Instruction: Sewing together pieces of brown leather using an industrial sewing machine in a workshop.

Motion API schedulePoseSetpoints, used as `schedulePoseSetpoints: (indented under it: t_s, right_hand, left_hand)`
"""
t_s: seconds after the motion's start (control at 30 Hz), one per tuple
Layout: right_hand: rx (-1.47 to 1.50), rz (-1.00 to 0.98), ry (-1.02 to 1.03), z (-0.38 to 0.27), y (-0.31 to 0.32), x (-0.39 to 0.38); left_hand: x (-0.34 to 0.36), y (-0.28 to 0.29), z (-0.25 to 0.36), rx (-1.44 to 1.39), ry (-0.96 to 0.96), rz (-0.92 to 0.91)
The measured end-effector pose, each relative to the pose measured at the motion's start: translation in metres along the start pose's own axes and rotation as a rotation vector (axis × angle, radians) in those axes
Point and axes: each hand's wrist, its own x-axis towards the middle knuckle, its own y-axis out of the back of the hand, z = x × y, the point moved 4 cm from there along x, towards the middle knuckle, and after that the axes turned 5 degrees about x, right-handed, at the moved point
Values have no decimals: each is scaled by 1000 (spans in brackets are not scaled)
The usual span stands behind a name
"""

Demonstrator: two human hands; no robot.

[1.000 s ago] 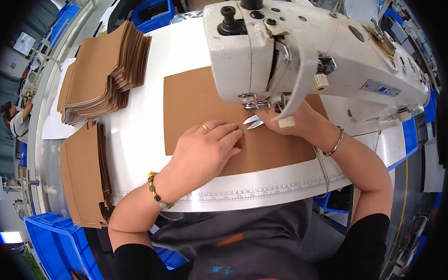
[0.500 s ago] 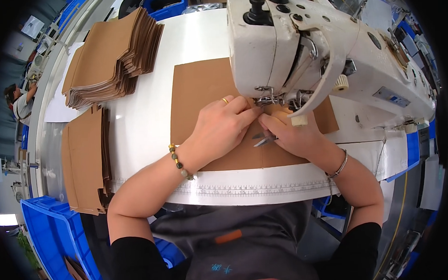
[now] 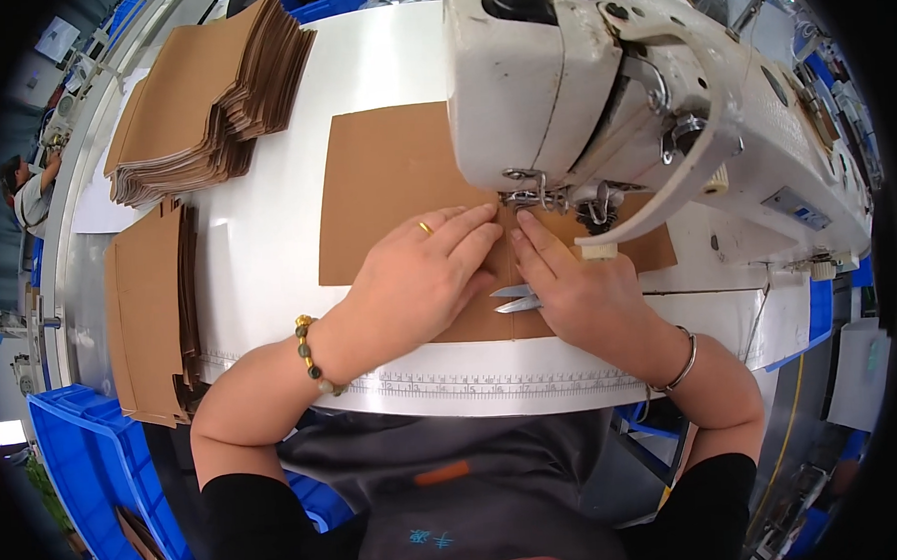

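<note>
A brown leather-like panel (image 3: 384, 173) lies flat under the head of a white sewing machine (image 3: 521, 97). My left hand (image 3: 418, 266) rests on the panel, fingers stretched out flat, their tips just in front of the presser foot (image 3: 530, 198). Beside it, my right hand (image 3: 589, 289) has its index and middle fingers pressed on the panel near a seam line down its middle. Tucked in that hand's palm are thread snips (image 3: 517, 299); their two blades stick out toward the left, apart, and their handle is hidden.
On the left of the white table (image 3: 257, 248) stand a thick stack of brown panels (image 3: 185, 86) and a smaller stack of brown pieces (image 3: 149, 303). A blue crate (image 3: 92, 476) is at the lower left. A ruler strip (image 3: 453, 388) runs along the front edge.
My hands have opened out from a pinch close under the needle area to flat fingers on the panel. The snips' blades show more. The whole view has shifted slightly.
</note>
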Motion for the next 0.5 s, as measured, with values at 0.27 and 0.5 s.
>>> schedulePoseSetpoints:
  t_s: [0.27,0.5]
  right_hand:
    - [-41,29,-12,6,-5,0]
    - [35,97,63,18,52,-18]
  left_hand:
    - [-5,-9,0,51,-4,-178]
    - [-11,-12,-3,25,32,-144]
